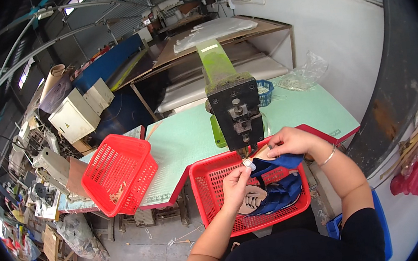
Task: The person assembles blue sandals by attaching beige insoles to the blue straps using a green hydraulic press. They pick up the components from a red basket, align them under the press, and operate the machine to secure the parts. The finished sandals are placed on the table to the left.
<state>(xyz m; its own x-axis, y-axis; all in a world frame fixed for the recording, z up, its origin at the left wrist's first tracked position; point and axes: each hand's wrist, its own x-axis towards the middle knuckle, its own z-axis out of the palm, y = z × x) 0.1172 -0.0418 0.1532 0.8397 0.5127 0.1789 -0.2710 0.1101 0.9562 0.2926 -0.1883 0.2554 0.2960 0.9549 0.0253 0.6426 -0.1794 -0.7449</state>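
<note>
Under the black head (236,110) of a green-armed sewing-type machine, both my hands hold a navy-blue and beige piece (287,161), perhaps a shoe upper. My left hand (234,187) pinches its left end by a small whitish, buckle-like part (248,163) just below the machine's tip. My right hand (290,141), closed by thumb and fingers, grips the beige part near the tip, and the blue part hangs beneath. Below my hands, a red plastic basket (202,194) holds more blue pieces (283,194) and a beige piece with dark slots or straps (252,199).
A second red basket (117,174) rests tilted on the left of the pale green table (174,134). Behind the machine stand a small blue basket (264,92) and a clear plastic bag (306,73). A dark pillar (390,83) rises at right; a blue crate (381,224) is beside me.
</note>
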